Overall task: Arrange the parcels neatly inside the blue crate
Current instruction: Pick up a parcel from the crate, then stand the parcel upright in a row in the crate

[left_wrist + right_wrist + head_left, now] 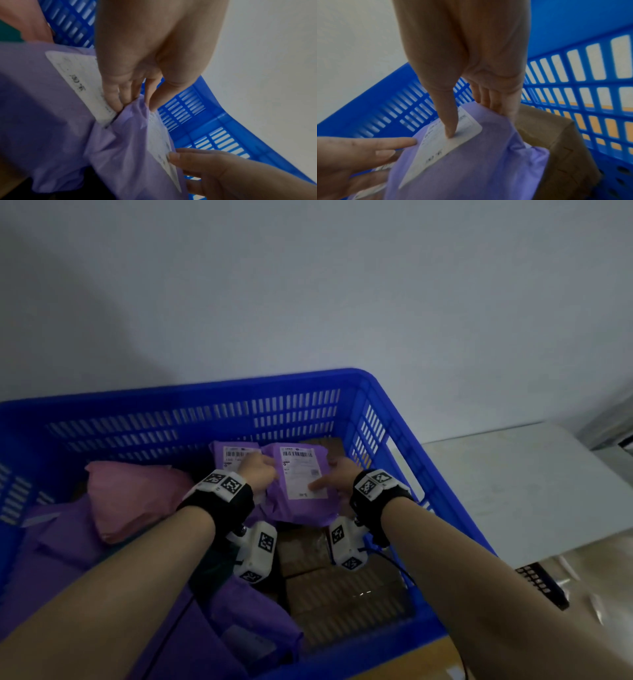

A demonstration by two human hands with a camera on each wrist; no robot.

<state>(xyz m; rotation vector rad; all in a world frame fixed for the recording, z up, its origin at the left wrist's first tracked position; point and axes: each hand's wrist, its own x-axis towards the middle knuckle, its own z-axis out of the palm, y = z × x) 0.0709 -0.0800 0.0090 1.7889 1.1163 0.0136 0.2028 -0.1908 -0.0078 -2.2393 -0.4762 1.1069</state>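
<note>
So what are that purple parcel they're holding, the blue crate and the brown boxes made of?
Purple parcel: thin, soft plastic film by the look, matte and creased, with a white paper label.
Blue crate: rigid moulded plastic, smooth, its walls pierced with slots.
Brown boxes: probably cardboard, dull brown with folded edges.
Both hands, left hand and right hand, grip the parcel.

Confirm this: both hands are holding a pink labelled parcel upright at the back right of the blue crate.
Not quite. The labelled parcel held by the left hand and right hand is purple, as the head view shows; the pink parcel lies untouched to the left. The rest holds for the blue crate.
</note>
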